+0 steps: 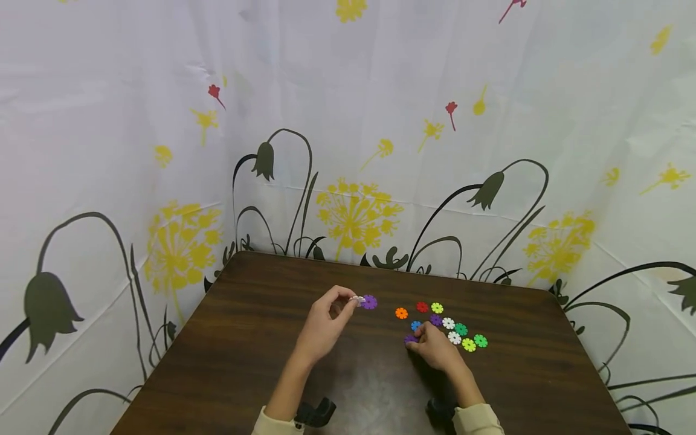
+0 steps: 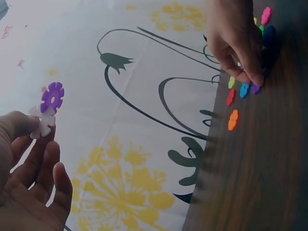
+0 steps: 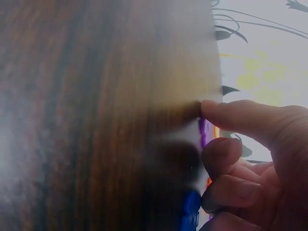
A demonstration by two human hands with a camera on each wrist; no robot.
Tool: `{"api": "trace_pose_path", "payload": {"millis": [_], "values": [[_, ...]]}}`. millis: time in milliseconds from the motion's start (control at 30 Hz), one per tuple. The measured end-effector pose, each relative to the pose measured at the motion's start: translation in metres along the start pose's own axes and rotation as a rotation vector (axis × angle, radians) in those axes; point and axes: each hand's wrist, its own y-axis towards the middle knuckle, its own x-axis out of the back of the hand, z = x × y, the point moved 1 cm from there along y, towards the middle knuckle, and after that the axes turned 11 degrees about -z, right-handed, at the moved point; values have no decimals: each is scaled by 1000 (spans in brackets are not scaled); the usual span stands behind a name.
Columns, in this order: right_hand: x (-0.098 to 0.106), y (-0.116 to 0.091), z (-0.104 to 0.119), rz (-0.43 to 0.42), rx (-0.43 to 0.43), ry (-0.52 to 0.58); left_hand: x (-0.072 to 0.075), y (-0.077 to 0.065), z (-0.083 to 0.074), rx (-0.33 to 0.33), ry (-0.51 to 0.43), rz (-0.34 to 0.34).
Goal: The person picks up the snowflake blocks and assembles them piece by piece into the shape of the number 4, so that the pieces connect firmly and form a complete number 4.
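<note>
My left hand point(image 1: 319, 331) is raised over the table and pinches a white notched plastic disc point(image 2: 44, 124) between thumb and fingers. A purple notched disc point(image 2: 52, 97) is joined to its edge and sticks out past the fingertips. On the table to the right, my right hand point(image 1: 437, 349) holds another purple disc point(image 1: 410, 340) between thumb and index finger, low at the tabletop. That disc is partly covered by the fingers in the right wrist view. Just beyond these fingers lies a blue disc point(image 1: 415, 325).
Loose discs lie around the right hand: an orange disc point(image 1: 401, 313), a red disc point(image 1: 422, 307), a dark green disc point(image 1: 461, 329), a bright green disc point(image 1: 481, 341), and several white, yellow and purple ones. The brown wooden table point(image 1: 244, 338) ends at a flower-printed curtain point(image 1: 348, 90).
</note>
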Motion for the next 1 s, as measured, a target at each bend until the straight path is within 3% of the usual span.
{"api": "trace_pose_path", "payload": {"millis": [200, 433, 700, 1000], "values": [[0, 2, -1, 11, 4, 40, 2, -2, 3, 7, -8, 1], [0, 3, 4, -26, 21, -66, 5, -4, -1, 28, 7, 20], [-1, 3, 7, -16, -10, -78, 4, -8, 1, 49, 8, 31], [5, 8, 5, 19, -25, 49, 4, -7, 1, 59, 13, 37]]}}
